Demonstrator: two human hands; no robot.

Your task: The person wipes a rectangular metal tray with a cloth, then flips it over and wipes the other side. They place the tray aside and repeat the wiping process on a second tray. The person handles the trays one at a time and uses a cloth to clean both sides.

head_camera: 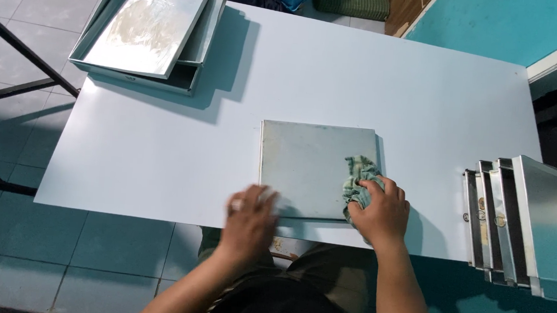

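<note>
A square metal tray (304,165) lies upside down on the white table (161,148), close to the near edge. My right hand (382,213) is closed on a crumpled green cloth (357,178) and presses it on the tray's near right corner. My left hand (249,216), blurred, rests with a ring on one finger at the tray's near left corner, fingers curled against its edge.
Two stacked metal trays (147,29) sit at the table's far left corner. Several more trays (525,223) stand on edge at the right, beyond the table's right end. A black metal frame (9,85) crosses the tiled floor at left.
</note>
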